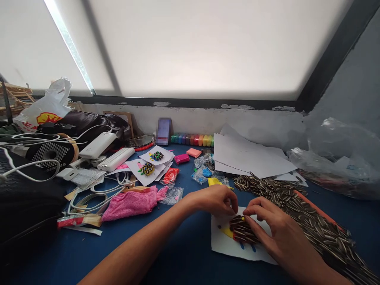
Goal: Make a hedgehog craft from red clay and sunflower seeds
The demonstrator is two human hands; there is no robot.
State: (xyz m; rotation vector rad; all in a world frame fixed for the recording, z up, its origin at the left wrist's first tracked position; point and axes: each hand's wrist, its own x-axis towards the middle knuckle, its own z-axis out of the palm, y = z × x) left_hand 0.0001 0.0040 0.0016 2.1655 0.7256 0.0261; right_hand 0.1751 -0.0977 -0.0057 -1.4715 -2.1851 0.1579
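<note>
A white sheet of paper (218, 247) lies on the blue tabletop under both hands. On it is a hedgehog-like figure of yellow clay (228, 232), with striped sunflower seeds (244, 232) set close together on its body. Orange clay shows at its lower edge and blue marks lie below. My left hand (218, 200) is at the top of the sheet, fingers curled and closed; what they hold, if anything, is hidden. My right hand (276, 227) covers the figure's right side, thumb and index finger closed at a small yellow bit of clay (243, 218).
Loose sunflower seeds (314, 221) spread along the right. Behind lie white papers (252, 154), packs of coloured clay (192, 139) and a phone (164, 131). Two seed-covered figures on paper (146, 169), a pink cloth (130, 204), cables and power banks (115, 159) crowd the left.
</note>
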